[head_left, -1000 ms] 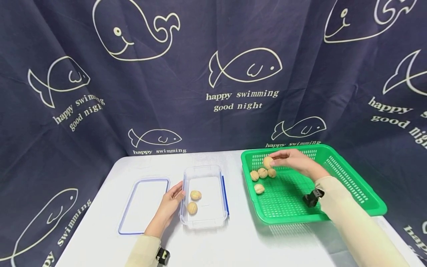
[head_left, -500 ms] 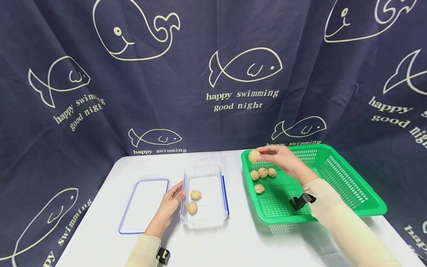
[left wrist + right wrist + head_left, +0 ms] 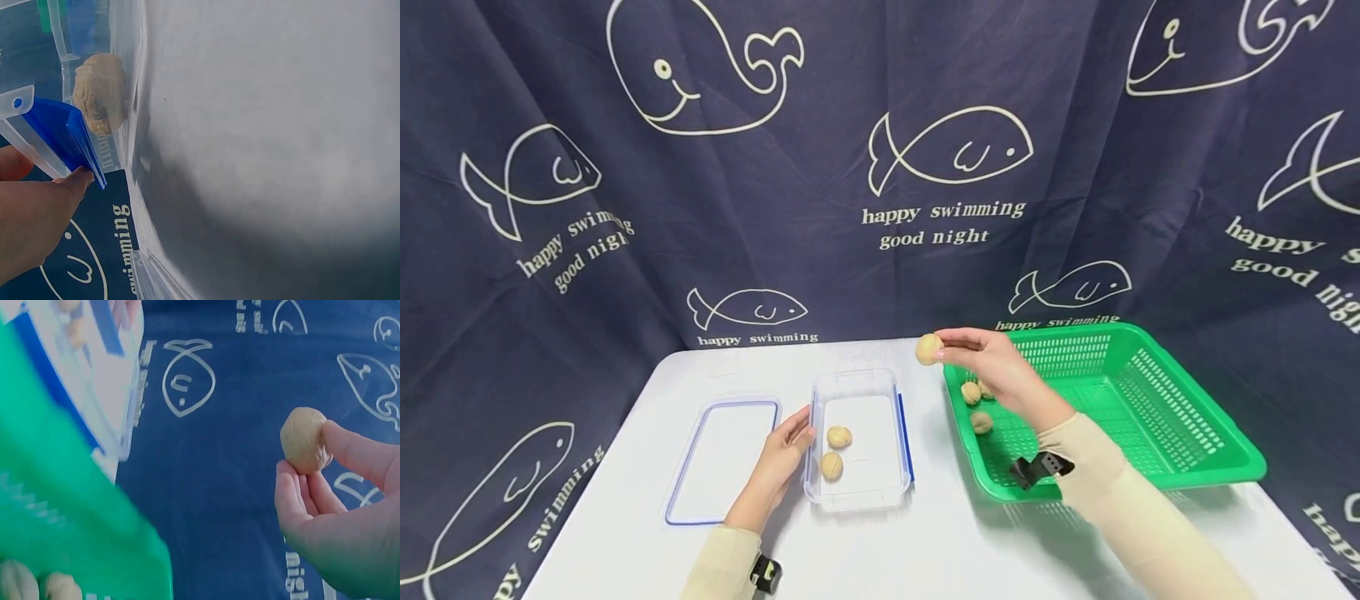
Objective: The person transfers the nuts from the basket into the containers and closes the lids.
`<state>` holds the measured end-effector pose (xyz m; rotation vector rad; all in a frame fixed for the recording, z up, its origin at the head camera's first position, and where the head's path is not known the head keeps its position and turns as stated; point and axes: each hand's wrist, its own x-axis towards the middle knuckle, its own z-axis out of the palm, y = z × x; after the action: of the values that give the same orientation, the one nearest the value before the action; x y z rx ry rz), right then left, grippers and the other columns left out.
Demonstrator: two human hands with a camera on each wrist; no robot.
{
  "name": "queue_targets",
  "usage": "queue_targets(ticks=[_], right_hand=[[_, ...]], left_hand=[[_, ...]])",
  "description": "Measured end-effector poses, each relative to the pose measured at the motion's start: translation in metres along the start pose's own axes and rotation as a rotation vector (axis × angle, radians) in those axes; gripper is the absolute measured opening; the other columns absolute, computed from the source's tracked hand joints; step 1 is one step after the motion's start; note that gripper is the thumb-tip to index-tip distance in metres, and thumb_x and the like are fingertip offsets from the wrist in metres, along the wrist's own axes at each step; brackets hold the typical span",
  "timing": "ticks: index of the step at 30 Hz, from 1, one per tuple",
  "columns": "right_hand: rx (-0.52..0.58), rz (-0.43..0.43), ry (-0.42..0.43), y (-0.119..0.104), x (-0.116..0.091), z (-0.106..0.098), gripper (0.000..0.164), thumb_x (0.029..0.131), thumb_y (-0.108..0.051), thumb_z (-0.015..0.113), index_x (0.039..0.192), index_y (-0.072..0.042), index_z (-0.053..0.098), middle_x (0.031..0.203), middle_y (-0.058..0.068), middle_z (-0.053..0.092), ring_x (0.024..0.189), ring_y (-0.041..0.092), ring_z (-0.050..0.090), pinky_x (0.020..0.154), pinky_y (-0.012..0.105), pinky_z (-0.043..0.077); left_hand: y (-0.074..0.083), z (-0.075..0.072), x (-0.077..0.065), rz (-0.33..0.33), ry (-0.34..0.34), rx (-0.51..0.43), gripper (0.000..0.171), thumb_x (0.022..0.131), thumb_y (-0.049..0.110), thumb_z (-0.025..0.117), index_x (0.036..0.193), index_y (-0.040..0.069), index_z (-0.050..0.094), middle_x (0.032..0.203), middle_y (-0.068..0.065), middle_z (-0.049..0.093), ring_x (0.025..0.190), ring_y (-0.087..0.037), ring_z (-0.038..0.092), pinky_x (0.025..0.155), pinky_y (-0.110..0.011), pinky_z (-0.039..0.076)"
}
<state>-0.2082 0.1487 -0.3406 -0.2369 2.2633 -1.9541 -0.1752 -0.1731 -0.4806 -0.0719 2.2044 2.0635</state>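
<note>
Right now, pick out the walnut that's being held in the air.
It is the walnut pinched in the right hand. The other visible walnuts lie in the clear box or the green basket, with no hand holding them.

A dark navy curtain (image 3: 850, 275) hangs behind the far edge of the surface (image 3: 940, 542) and past its left and right edges, creased in soft vertical folds. Pale line drawings run across it: a whale (image 3: 700, 83) high above the far left corner, part of a second whale (image 3: 1225, 50) high to the right, and several fish, one fish (image 3: 951, 146) above the middle of the far edge with lettering (image 3: 943, 212) reading "happy swimming good night". The surface is white, its far left corner rounded; it may be cloth-covered, though its texture is hard to make out. The light is bright and fairly even.
</note>
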Motion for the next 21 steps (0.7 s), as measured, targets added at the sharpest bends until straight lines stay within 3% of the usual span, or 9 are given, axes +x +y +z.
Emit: queue_targets(ticks=[11, 21], right_hand=[[0.112, 0.011, -0.001, -0.001, -0.005, 0.051, 0.042, 0.087, -0.009, 0.07, 0.126, 0.002, 0.06, 0.116, 0.012, 0.067, 0.103, 0.017, 0.062, 0.103, 0.038, 0.046], [0.127, 0.052, 0.018, 0.01, -0.005, 0.09, 0.038, 0.084, -0.006, 0.072, 0.121, 0.002, 0.064, 0.109, 0.012, 0.069, 0.095, 0.016, 0.065, 0.098, 0.037, 0.05]], left_hand=[[-0.002, 0.0, 0.0, 0.004, -0.003, -0.003, 0.051, 0.1, 0.008, 0.049, 0.147, 0.0, 0.032, 0.152, -0.023, 0.031, 0.14, -0.035, 0.03, 0.117, -0.041, 0.025], [0.0, 0.0, 0.0, 0.0, 0.007, -0.006, 0.051, 0.099, 0.007, 0.049, 0.147, -0.001, 0.033, 0.151, -0.023, 0.032, 0.139, -0.034, 0.031, 0.117, -0.04, 0.026]])
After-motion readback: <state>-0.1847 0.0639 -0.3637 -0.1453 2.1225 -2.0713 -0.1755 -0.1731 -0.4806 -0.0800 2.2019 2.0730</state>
